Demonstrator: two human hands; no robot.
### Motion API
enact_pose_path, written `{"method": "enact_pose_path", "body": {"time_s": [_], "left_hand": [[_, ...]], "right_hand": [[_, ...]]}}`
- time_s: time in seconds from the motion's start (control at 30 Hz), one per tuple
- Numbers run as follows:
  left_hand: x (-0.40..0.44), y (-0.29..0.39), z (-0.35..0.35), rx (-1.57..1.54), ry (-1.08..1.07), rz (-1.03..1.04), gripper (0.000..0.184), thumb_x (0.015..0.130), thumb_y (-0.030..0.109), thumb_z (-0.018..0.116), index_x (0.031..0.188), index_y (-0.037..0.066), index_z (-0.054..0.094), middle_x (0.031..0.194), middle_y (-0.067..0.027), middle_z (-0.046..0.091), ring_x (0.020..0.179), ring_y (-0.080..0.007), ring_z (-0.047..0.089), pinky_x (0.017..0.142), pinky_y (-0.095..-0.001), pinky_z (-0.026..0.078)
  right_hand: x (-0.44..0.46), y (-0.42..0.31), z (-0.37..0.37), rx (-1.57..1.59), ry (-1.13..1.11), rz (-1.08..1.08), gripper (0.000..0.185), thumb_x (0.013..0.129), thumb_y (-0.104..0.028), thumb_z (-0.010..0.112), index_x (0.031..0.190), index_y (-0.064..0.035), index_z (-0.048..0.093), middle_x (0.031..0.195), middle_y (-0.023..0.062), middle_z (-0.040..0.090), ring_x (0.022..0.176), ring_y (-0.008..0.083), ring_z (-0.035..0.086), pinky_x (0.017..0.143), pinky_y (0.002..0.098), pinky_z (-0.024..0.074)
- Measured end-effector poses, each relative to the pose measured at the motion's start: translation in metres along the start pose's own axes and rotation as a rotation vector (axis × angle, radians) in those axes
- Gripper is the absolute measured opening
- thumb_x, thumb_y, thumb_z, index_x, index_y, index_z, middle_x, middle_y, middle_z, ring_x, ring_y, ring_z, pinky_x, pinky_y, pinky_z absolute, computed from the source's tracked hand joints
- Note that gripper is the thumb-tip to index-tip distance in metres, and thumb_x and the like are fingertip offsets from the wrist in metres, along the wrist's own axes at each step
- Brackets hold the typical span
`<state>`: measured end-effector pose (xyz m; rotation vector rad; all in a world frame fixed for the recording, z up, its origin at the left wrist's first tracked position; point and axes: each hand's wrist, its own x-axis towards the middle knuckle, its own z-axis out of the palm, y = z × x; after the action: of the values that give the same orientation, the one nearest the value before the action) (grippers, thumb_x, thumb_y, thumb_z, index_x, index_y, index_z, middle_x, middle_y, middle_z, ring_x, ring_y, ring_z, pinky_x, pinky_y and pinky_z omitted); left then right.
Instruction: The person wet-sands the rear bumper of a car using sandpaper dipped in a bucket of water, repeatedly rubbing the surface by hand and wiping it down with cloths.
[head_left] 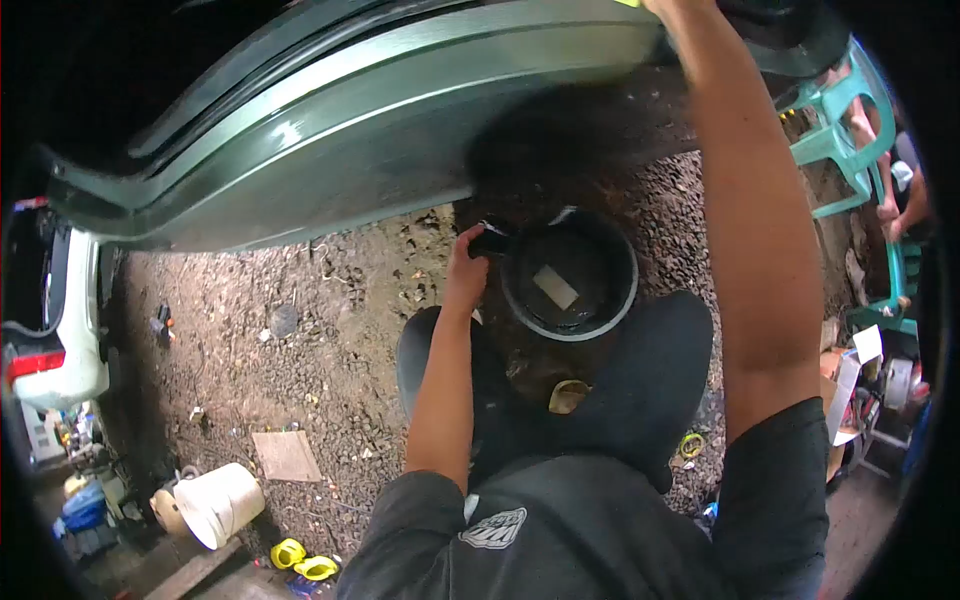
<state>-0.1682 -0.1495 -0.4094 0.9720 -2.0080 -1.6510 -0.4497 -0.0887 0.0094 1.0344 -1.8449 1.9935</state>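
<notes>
1. At the far left edge of the ground, in view: white bodywork with a red lamp (38, 365).
2. Toward the ground's lower left corner: white bucket (222, 505), tilted; just right of it, yellow shoe-like items (317, 568); above, a flat tan sheet (286, 455).
3. Across the top, from left to well right of centre: curved green panel (330, 140) of a vehicle, overhanging the ground.
4. Left of the basin: left hand (466, 272), fingers curled and apparently pinching a black piece (490, 238) beside the rim. Cannot tell whether handle or separate item.
5. Between the knees and the panel, on dark, wet-looking ground: round black basin (515, 320), with a pale rectangle (555, 287) showing inside, perhaps only a reflection.
6. At the top edge of view, by the panel: yellow-green item (628, 2), mostly cut off, next to the right hand (665, 6), raised at full reach. Cannot tell the state of those fingers.
7. By judgement, in hand: low hold at the basin, high reach at the panel. Any shift of the black piece calls for a steady pinch, clear of the rim.
8. Near the right edge: green chair (845, 130), beside another person's hand (888, 210).
</notes>
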Motion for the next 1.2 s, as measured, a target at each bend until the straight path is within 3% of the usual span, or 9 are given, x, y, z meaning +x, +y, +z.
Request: {"method": "enact_pose_path", "body": {"time_s": [0.13, 0.27, 0.33, 0.47, 0.53, 0.67, 0.87, 1.0, 1.2], "left_hand": [[-0.013, 0.033, -0.022, -0.079, 0.101, -0.266, 0.032, 0.090, 0.014, 0.059, 0.120, 0.003, 0.063, 0.110, -0.0180, 0.066, 0.105, -0.0341, 0.062, 0.091, -0.0419, 0.047], [0.013, -0.066, -0.026, 0.115, 0.276, -0.075, 0.030, 0.094, 0.027, 0.062, 0.104, -0.001, 0.066, 0.088, -0.0149, 0.067, 0.085, -0.0287, 0.065, 0.078, -0.0426, 0.049], [0.002, -0.047, -0.033, 0.245, 0.317, -0.217, 0.034, 0.094, 0.029, 0.062, 0.095, -0.005, 0.065, 0.080, -0.0135, 0.065, 0.073, -0.0253, 0.065, 0.071, -0.0411, 0.051], [-0.013, -0.004, -0.045, -0.539, 0.468, -0.226, 0.016, 0.090, 0.013, 0.066, 0.094, -0.001, 0.060, 0.072, -0.0087, 0.063, 0.052, -0.0190, 0.059, 0.049, -0.0330, 0.050], [-0.015, 0.000, -0.066, -0.801, 0.475, -0.336, 0.016, 0.085, 0.004, 0.068, 0.097, 0.004, 0.056, 0.071, -0.0063, 0.063, 0.051, -0.0170, 0.058, 0.045, -0.0302, 0.049], [-0.013, -0.034, -0.114, -1.331, 0.332, -0.418, 0.017, 0.085, 0.007, 0.063, 0.097, 0.013, 0.052, 0.085, -0.0034, 0.056, 0.070, -0.0189, 0.055, 0.057, -0.0316, 0.047], [-0.073, 0.009, -0.186, -1.138, 0.343, -0.134, 0.017, 0.083, 0.005, 0.061, 0.094, 0.010, 0.050, 0.081, -0.0037, 0.052, 0.066, -0.0154, 0.049, 0.055, -0.0276, 0.039], [-0.117, 0.035, -0.237, -0.879, 0.500, -0.140, 0.025, 0.094, 0.035, 0.069, 0.107, 0.015, 0.061, 0.093, 0.0043, 0.064, 0.072, -0.0083, 0.056, 0.060, -0.0238, 0.045], [-0.188, 0.145, -0.304, -0.846, 0.568, 0.141, 0.029, 0.081, 0.011, 0.074, 0.106, 0.005, 0.060, 0.084, -0.0038, 0.065, 0.060, -0.0135, 0.061, 0.046, -0.0261, 0.046]], "right_hand": [[0.007, 0.018, -0.003, 0.017, -0.038, -0.068, 0.027, 0.091, -0.020, 0.050, 0.098, -0.0004, 0.067, 0.089, 0.0065, 0.064, 0.083, 0.0188, 0.059, 0.077, 0.0341, 0.0466], [0.002, 0.005, 0.005, 0.105, -0.047, 0.000, 0.023, 0.092, -0.020, 0.052, 0.097, -0.0030, 0.067, 0.085, 0.0013, 0.059, 0.079, 0.0138, 0.053, 0.075, 0.0315, 0.0439], [0.005, 0.017, -0.002, 0.127, -0.069, -0.034, 0.023, 0.092, -0.021, 0.052, 0.097, -0.0038, 0.066, 0.085, 0.0001, 0.057, 0.078, 0.0126, 0.051, 0.074, 0.0309, 0.0424], [0.002, 0.007, -0.002, -0.016, -0.029, 0.046, 0.025, 0.093, -0.022, 0.054, 0.106, -0.0046, 0.066, 0.091, 0.0028, 0.061, 0.085, 0.0162, 0.056, 0.079, 0.0325, 0.0440], [0.008, 0.011, -0.001, -0.011, -0.030, 0.102, 0.032, 0.098, -0.015, 0.050, 0.121, -0.0015, 0.066, 0.112, 0.0043, 0.068, 0.104, 0.0150, 0.061, 0.094, 0.0264, 0.0445], [0.025, 0.037, -0.014, -0.137, -0.128, -0.207, 0.034, 0.097, -0.024, 0.051, 0.115, -0.0023, 0.070, 0.108, 0.0060, 0.069, 0.099, 0.0133, 0.059, 0.094, 0.0249, 0.0422], [0.033, 0.042, -0.012, 0.038, -0.113, 0.027, 0.033, 0.097, -0.021, 0.050, 0.117, -0.0023, 0.069, 0.111, 0.0056, 0.067, 0.103, 0.0138, 0.059, 0.096, 0.0264, 0.0428], [0.028, 0.030, -0.011, -0.028, -0.111, 0.026, 0.032, 0.097, -0.020, 0.050, 0.117, -0.0029, 0.069, 0.112, 0.0051, 0.067, 0.104, 0.0135, 0.059, 0.096, 0.0259, 0.0429], [0.034, 0.033, -0.017, -0.130, -0.182, -0.007, 0.034, 0.099, -0.013, 0.043, 0.120, 0.0007, 0.066, 0.121, 0.0075, 0.065, 0.113, 0.0155, 0.060, 0.102, 0.0282, 0.0422]]}}
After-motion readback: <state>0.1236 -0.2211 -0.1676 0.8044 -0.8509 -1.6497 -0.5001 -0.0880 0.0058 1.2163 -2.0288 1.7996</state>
